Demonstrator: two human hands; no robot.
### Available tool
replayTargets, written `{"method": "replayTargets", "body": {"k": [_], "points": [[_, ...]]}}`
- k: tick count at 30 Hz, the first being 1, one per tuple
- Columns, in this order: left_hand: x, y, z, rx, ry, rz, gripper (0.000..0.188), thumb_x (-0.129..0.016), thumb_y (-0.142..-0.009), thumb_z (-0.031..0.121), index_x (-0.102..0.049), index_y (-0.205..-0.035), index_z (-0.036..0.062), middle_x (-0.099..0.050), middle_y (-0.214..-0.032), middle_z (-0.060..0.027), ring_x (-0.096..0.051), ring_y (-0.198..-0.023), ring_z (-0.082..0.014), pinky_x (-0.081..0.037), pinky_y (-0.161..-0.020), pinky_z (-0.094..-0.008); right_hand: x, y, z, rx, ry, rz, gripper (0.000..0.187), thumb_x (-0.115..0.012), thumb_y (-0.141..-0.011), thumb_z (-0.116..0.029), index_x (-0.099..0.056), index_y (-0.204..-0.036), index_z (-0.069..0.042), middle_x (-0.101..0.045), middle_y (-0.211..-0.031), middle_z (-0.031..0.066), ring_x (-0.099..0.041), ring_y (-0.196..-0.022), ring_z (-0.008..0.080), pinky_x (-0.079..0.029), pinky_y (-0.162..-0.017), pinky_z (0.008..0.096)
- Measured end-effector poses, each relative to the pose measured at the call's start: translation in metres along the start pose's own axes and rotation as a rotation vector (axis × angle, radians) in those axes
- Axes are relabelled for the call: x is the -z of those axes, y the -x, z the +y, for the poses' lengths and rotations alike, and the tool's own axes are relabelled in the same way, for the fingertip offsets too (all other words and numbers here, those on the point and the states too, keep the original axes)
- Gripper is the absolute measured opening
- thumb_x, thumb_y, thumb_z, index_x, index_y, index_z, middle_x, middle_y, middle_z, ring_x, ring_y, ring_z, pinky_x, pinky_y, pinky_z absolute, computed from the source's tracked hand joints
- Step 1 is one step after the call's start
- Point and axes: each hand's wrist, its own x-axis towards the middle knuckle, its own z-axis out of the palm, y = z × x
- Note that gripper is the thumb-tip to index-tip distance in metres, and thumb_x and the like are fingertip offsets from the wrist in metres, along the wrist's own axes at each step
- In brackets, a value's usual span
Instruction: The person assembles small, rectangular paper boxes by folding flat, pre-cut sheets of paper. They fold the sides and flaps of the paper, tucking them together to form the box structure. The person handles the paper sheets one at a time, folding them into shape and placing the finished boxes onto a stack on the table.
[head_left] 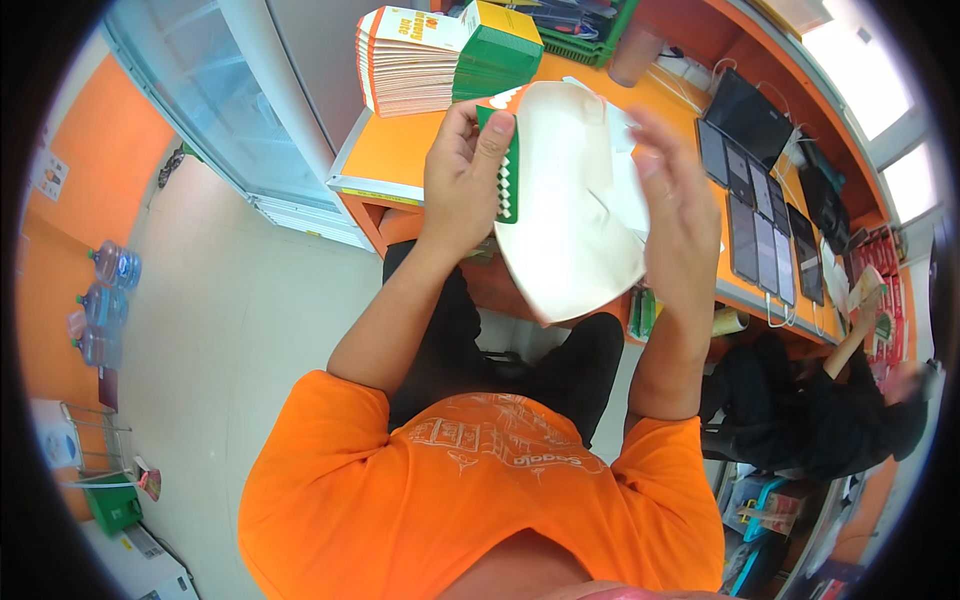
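Note:
My left hand (470,175) grips a paper food carton (565,170) by its green and white checkered edge, thumb on top and fingers behind. The carton is spread part open, its plain white inside facing up and its pointed end toward my lap. Beside its right edge is my right hand (680,210), blurred by motion, with the fingers stretched out and apart; whether they touch the paper I cannot tell. Just beyond the carton, a thick row of flat folded cartons (415,70) in white, orange, green and yellow stands on the orange table (385,150).
Several phones and tablets (755,225) with white cables lie along the table's right side. A green crate (590,45) is at the back. Another person (800,410) in dark clothes sits at the right. A glass-door fridge (200,90) and large water bottles (105,300) stand at the left.

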Motion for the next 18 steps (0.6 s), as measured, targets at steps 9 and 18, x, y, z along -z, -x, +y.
{"method": "replayTargets", "body": {"k": [9,18], "points": [[0.002,0.021,-0.025,0.196,-0.027,-0.028,0.028,-0.066,-0.102,0.027,-0.057,-0.093,0.0021,-0.063,-0.081,0.0006,-0.053,-0.068,-0.0018,-0.044,-0.062,-0.0186,-0.043,0.017,0.069,-0.422,-0.344,0.067,0.055,-0.05,-0.107,-0.044,-0.068,-0.084,0.003,-0.058,-0.068,0.0003,-0.048,-0.065,0.0093,-0.042,-0.062,0.0266],[0.02,0.028,-0.041,0.178,-0.185,-0.027,0.041,-0.06,-0.104,0.035,-0.056,-0.08,0.0028,-0.06,-0.072,0.0022,-0.046,-0.065,-0.004,-0.038,-0.056,-0.0241,-0.065,0.036,0.064,-0.369,-0.216,0.193,0.051,-0.065,-0.101,-0.036,-0.054,-0.066,0.0,-0.043,-0.056,-0.0016,-0.034,-0.056,0.0076,-0.032,-0.049,0.0293]]}}
